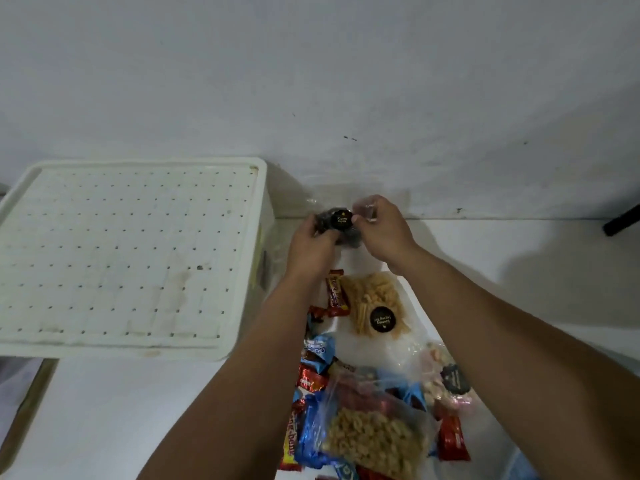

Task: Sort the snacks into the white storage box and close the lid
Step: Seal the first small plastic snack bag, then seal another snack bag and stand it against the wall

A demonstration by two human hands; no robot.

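The white storage box (242, 271) stands at the left with its dotted lid (128, 258) shut on top. Both hands hold up a clear bag of dark snacks (341, 223) with a round black label, close to the wall and just right of the box. My left hand (311, 247) grips the bag's left side. My right hand (381, 230) pinches its clear top edge. Below them lies a clear bag of yellow sticks (375, 303), and nearer me a bag of pale curled crackers (374, 441) on a heap of wrapped bars (311, 379).
A white wall rises right behind the box and the hands. A bag of pink and white pieces (446, 379) lies at the right of the heap. A dark bar (621, 220) juts in at the far right edge. A brown strip (27, 403) shows at lower left.
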